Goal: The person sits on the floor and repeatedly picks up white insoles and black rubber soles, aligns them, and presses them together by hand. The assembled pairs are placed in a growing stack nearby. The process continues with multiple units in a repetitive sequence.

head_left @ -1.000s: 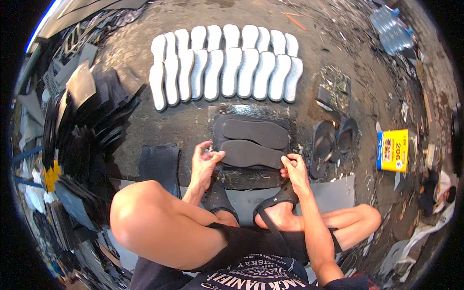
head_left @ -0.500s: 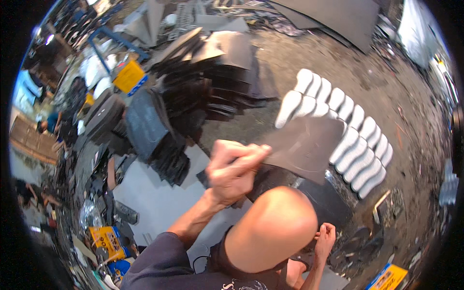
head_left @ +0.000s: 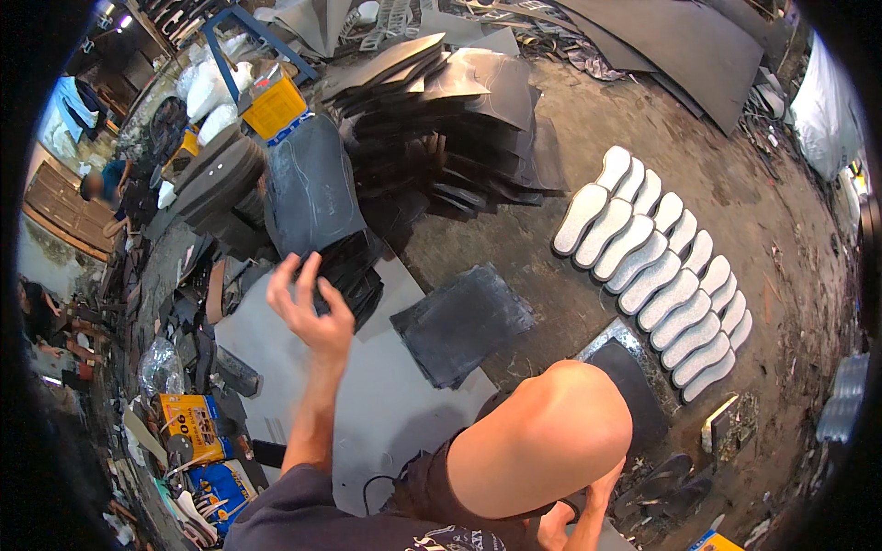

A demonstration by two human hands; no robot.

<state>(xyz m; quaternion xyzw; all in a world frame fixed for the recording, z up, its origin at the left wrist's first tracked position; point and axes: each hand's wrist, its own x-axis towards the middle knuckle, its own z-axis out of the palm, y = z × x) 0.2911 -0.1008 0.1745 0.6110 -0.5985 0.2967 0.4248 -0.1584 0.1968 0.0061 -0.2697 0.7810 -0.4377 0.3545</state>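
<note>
— Black sheet stack (head_left: 314, 179), pale curved outlines drawn on its top face. It lies just ahead of your left hand (head_left: 320, 317). Contact?

— Cannot tell. Your fingertips reach toward its near edge, beside the lower dark layers. Fingers (head_left: 306, 278) noted as spread and lightly curled, thumb set apart from them.

— Your right hand (head_left: 609, 477)?

— Largely hidden behind your raised knee (head_left: 551, 413); whether its fingers are spread, pressed together or pinching something, cannot tell.

— Record the other sheets around you.

— Flat dark sheets (head_left: 459, 323), loosely piled with uneven edges, lie between your left hand and your knee, partly on the grey mat (head_left: 367, 404) and partly over the floor (head_left: 514, 243). Beyond them rises a ragged pile of dark sheets (head_left: 441, 151), edges fanned out.

— And by your knee?

— One dark piece (head_left: 634, 376) on a shiny-faced board (head_left: 597, 338), partly covered by the knee in your view.

— Farther out on your right?

— White-topped soles (head_left: 657, 253), dark-rimmed, set side by side on the floor in two adjoining rows. Nearer you, dark sandals (head_left: 675, 477).

— Past the outlined stack?

— Yellow-and-blue box (head_left: 276, 103), just beyond its far end.
</note>
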